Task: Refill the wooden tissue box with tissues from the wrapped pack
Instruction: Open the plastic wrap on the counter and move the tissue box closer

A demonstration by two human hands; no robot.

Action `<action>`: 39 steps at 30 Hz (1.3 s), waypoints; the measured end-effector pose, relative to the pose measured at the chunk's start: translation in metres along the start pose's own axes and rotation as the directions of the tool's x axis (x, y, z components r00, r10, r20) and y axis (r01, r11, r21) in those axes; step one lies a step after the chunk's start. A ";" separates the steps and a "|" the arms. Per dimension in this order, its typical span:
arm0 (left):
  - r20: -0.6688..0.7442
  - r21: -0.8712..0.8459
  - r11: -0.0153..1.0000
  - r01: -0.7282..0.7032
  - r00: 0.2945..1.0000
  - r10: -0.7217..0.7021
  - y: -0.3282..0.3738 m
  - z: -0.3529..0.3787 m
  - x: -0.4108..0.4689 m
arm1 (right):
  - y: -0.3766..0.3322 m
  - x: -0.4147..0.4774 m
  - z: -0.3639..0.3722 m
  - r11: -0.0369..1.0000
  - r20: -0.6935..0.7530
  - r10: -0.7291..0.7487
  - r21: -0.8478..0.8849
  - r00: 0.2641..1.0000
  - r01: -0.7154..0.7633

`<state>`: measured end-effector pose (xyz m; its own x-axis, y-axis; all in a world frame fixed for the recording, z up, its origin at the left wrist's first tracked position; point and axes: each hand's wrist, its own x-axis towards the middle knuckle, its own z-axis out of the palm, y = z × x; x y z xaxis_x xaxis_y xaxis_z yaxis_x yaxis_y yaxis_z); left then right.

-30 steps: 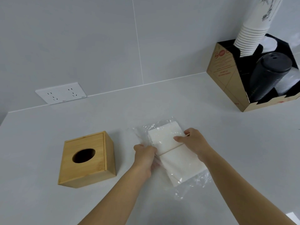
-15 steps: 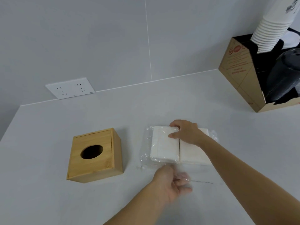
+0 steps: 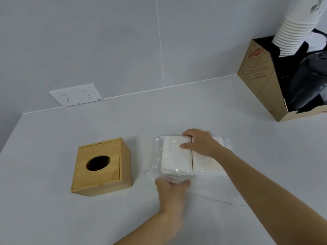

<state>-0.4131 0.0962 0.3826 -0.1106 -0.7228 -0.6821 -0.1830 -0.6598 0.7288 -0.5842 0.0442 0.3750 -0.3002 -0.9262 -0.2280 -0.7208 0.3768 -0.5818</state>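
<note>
tissues [image 3: 177, 156] inside clear wrap [image 3: 156, 156] — wooden box [image 3: 99, 182] (dark round hole [image 3: 97, 163]) just beside

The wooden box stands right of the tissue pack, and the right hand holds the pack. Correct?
No. The head view shows the wooden box left of the tissue pack; the right hand does hold the pack.

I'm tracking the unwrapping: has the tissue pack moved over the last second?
Yes. The tissue pack has turned from slanted to lying roughly square with the wooden tissue box, still on its right.
</note>
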 end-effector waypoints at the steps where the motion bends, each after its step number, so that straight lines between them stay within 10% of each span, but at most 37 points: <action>1: -0.057 0.053 0.995 -0.088 0.994 0.092 0.003 -0.004 0.001 | 0.001 0.000 0.000 1.000 -0.011 -0.001 0.003 1.000 0.001; 5: -0.152 0.449 0.799 -0.401 0.846 0.511 0.018 -0.017 -0.002 | 0.004 0.001 -0.001 1.000 -0.042 0.007 -0.005 0.999 -0.008; 8: 0.153 0.674 0.399 -0.621 0.647 0.747 0.025 -0.023 -0.007 | 0.005 0.003 -0.001 1.000 -0.044 -0.008 -0.007 0.999 0.008; 11: 0.577 0.742 -0.042 -0.670 0.604 0.549 0.033 -0.027 0.007 | 0.004 0.002 0.000 0.999 -0.060 -0.034 -0.006 0.998 0.034; 16: 0.683 0.730 -0.309 -0.609 0.647 0.338 0.038 -0.026 0.040 | 0.005 -0.012 -0.001 0.990 -0.185 -0.143 -0.015 0.972 0.142; 23: 0.660 0.747 -0.403 -0.529 0.661 0.357 0.035 -0.024 0.064 | 0.016 -0.032 -0.004 0.960 -0.307 -0.278 -0.123 0.910 0.251; 39: 0.675 0.737 -0.346 -0.581 0.655 0.339 0.050 -0.013 0.066 | 0.010 -0.059 -0.011 0.933 0.055 -0.237 -0.265 0.970 0.243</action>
<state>-0.4167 0.0127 0.3744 -0.7942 -0.5583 -0.2397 -0.5924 0.7994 0.1007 -0.5803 0.1031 0.3910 -0.0862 -0.9882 -0.1262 -0.9109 0.1295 -0.3918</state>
